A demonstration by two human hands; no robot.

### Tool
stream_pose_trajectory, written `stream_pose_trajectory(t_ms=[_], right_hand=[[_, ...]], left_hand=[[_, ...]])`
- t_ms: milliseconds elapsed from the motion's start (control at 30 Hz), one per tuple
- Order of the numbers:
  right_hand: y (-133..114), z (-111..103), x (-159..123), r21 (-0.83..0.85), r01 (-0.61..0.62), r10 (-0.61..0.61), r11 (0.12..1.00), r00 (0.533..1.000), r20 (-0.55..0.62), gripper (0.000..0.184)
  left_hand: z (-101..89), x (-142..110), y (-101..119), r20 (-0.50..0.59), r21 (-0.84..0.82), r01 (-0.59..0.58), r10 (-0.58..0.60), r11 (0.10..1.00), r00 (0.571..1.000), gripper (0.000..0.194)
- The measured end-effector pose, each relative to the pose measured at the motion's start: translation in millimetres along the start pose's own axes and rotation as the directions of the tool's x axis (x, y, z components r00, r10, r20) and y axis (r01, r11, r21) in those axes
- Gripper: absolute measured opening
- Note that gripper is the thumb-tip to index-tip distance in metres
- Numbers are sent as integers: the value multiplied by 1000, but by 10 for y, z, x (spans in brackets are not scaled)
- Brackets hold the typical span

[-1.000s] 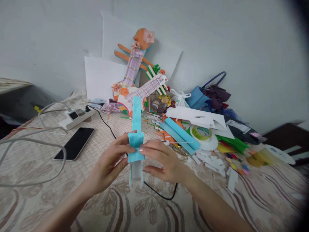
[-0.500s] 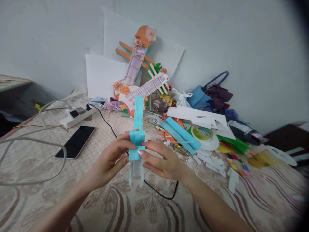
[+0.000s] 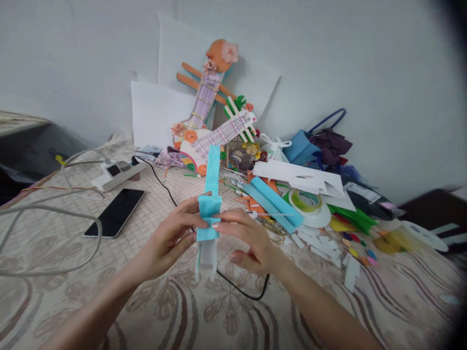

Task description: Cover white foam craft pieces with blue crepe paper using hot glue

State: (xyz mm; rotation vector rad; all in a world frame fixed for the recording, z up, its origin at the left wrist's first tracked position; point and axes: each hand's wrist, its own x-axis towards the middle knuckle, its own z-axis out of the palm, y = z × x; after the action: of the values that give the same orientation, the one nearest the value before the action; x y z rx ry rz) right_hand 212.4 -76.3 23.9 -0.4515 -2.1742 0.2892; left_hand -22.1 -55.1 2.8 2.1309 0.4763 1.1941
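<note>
A blue-and-white paper craft piece [image 3: 208,232] is held upright over the table, with a long blue strip rising from its wider blue middle and pale legs below. My left hand [image 3: 172,234] pinches its left edge between thumb and fingers. Fingertips of my right hand [image 3: 251,239] touch the right edge of the blue part, while the right thumb stands apart from it. Whatever lies behind the piece is hidden.
At the left lie a black phone [image 3: 115,213] and a power strip [image 3: 118,176] with cables. Decorated paper instruments [image 3: 206,104] lean at the wall. To the right are a blue paper roll [image 3: 275,201], a tape roll [image 3: 305,199], white scraps [image 3: 326,249] and a glue-gun-like thin rod [image 3: 277,214].
My right thumb has come away from the piece and spread downward, and the right fingers have shifted slightly. The blue strip's top leans a little farther right.
</note>
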Motion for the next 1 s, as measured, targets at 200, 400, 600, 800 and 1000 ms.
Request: stream_pose_trajectory(t_ms=[200,400,600,800,1000], right_hand=[[-183,142,83,293,-361,419,885,892,-169,32],[-227,248,178,211,-399,447,892,848,-285,28],[-181,261,100,62,-347,348,936,881,-319,29],[-140,288,74,-92,-277,229,957,908,-351,28],[-129,296,91,-130,-234,174,963,917,-359,26]], left_hand=[[4,24,10,4,22,-14,14,1000,1000,28],[22,30,19,-13,31,7,-7,999,1000,26],[6,56,36,33,-85,35,-32,996,999,28],[-18,40,48,101,-284,109,-83,953,991,35],[175,67,114,-108,-391,83,-135,916,985,36]])
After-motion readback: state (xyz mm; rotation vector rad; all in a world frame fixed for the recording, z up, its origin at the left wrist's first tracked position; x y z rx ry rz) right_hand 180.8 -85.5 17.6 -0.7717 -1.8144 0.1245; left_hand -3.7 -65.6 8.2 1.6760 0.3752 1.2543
